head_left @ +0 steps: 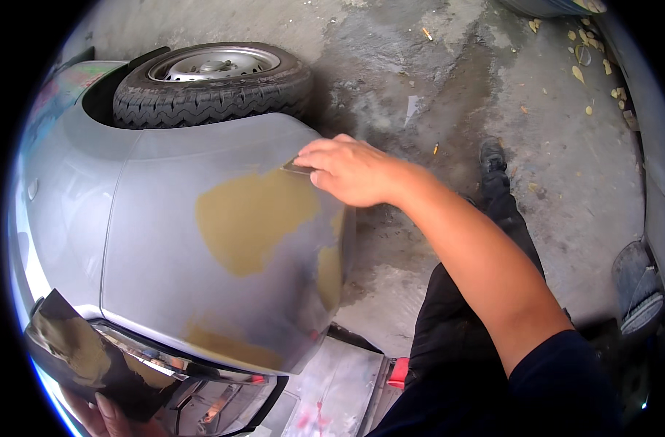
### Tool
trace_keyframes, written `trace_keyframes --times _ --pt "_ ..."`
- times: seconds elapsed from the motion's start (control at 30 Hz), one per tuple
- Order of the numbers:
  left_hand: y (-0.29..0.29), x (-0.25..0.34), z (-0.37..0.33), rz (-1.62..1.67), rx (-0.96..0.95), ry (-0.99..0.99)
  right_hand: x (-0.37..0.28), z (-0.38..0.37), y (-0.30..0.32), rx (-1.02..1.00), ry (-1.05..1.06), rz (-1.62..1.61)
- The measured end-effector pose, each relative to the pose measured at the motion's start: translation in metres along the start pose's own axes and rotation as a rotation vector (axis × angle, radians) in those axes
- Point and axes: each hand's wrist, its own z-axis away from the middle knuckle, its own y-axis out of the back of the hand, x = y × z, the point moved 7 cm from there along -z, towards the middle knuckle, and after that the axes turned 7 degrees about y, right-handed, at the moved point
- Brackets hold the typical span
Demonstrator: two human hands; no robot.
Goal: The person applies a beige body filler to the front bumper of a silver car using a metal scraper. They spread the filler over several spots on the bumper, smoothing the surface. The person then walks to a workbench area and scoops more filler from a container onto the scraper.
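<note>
My right hand (350,171) is closed on a thin, flat filler spreader (294,168). The spreader's edge meets the grey car body panel (154,240) at the top right of a broad olive-yellow filler patch (252,222). More filler (234,348) is smeared along the panel's lower edge, and another strip (329,273) follows its right side. At the lower left, my left hand (110,421) grips a dark mixing board (73,339) streaked with the same filler. Only some of its fingers show below the board, which partly covers the headlight.
A tyre on a silver wheel (216,65) sits in the arch beyond the panel. The headlight (223,399) lies below it, beside a pale panel with red smears (332,390). My black-trousered leg (449,313) stands on stained concrete littered with leaves. A worn container (635,277) is at right.
</note>
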Motion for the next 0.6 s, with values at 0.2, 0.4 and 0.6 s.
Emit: trace_keyframes --times 0.2,0.4,0.6 --pt "-0.007 -0.001 0.004 -0.038 0.004 -0.013 0.009 0.016 -0.022 -0.069 -0.005 -0.101" --pt "0.005 0.003 -0.001 -0.022 -0.005 0.002 -0.008 0.074 -0.044 -0.104 -0.059 -0.038" --pt "0.013 -0.004 -0.001 -0.022 0.063 -0.006 -0.001 0.022 0.005 0.022 0.028 -0.052"
